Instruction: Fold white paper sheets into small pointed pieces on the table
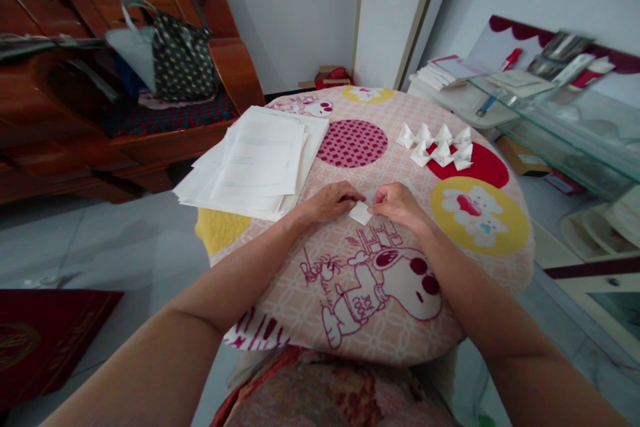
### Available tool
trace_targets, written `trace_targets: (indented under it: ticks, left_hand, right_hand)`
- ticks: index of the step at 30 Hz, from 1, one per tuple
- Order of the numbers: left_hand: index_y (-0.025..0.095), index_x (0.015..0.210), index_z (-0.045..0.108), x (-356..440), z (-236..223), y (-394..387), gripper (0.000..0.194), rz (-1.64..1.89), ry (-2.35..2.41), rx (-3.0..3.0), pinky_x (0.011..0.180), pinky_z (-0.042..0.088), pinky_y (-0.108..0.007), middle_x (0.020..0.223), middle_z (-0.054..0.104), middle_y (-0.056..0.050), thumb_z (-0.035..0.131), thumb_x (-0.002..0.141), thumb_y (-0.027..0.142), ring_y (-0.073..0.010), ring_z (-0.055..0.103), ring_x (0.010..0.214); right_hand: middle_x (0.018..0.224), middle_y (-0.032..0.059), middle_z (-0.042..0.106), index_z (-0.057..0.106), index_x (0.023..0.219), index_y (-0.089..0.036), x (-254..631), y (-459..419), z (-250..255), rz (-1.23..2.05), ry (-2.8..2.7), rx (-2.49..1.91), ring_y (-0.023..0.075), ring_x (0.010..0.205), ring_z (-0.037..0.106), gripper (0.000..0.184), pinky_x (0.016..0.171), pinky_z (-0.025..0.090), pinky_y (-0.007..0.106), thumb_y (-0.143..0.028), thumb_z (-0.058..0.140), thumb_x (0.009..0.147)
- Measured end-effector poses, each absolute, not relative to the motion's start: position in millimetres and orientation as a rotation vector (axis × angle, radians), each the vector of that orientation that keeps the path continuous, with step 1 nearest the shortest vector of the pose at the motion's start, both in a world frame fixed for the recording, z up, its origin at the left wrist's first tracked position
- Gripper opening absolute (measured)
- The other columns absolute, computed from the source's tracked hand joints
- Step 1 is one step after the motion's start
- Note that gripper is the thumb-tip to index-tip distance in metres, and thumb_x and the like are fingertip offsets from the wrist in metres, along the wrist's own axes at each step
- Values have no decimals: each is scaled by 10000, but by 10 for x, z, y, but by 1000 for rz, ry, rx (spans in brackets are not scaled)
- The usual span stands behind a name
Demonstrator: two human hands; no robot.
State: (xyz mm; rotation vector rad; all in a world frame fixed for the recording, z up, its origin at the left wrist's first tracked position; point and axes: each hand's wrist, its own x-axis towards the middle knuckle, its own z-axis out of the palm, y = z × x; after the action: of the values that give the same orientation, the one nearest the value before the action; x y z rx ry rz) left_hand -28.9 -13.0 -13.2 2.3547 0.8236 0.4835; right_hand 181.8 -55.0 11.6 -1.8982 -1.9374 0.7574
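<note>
Right now we pinch a small paper piece between both hands, left hand and right hand closed on its edges, pressed to the tablecloth. Several folded paper shapes sit finished beyond; a paper stack remains.

A paper stack lies left on the cartoon tablecloth; a dotted handbag sits on the wooden bench.
</note>
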Motion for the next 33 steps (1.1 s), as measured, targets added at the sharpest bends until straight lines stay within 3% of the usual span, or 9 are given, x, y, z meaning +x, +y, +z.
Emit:
trace_targets:
  ticks: [6,12,16,22,27,33]
  left_hand:
    - [155,979,727,-161,-124,-187,196,482,1007,2306,755,466,-278,907,676,-42,654,797,145,-143,601,773]
    - [154,830,679,-201,-81,-196,34,496,970,2104,661,425,-253,712,634,7,669,803,173,-118,559,671]
    - [138,897,672,-196,-102,-206,112,668,920,1785,606,422,-228,702,632,13,665,786,130,-92,551,616]
    - [119,965,641,-182,-55,-251,177,844,797,1378,589,487,-209,772,668,-7,691,795,131,-73,581,601]
    - [105,972,642,-171,-25,-285,211,868,754,1315,593,521,-206,819,684,-27,700,770,94,-88,635,657]
    - [105,1005,641,-163,-54,-301,241,852,758,1364,612,539,-229,810,687,-27,709,775,117,-92,639,635]
  right_hand:
    - [601,-8,627,686,652,-171,1818,-560,108,758,-1922,-1857,128,573,539,115,563,368,273,-209,783,699]
    - [565,-18,602,689,656,-172,1875,-576,92,905,-1853,-1744,115,538,520,127,521,355,254,-246,780,706]
    - [556,-8,610,697,710,-160,1910,-585,60,1141,-1668,-1618,97,469,503,165,460,351,235,-308,763,736]
    - [630,60,705,700,733,-137,1881,-605,81,1465,-1421,-1346,115,496,601,306,454,419,216,-426,794,703]
    - [591,55,698,681,719,-144,1853,-611,71,1534,-1280,-1246,138,513,639,356,489,478,229,-460,829,651]
    - [547,40,667,682,703,-146,1819,-608,25,1474,-1295,-1306,144,485,621,282,476,462,236,-387,804,623]
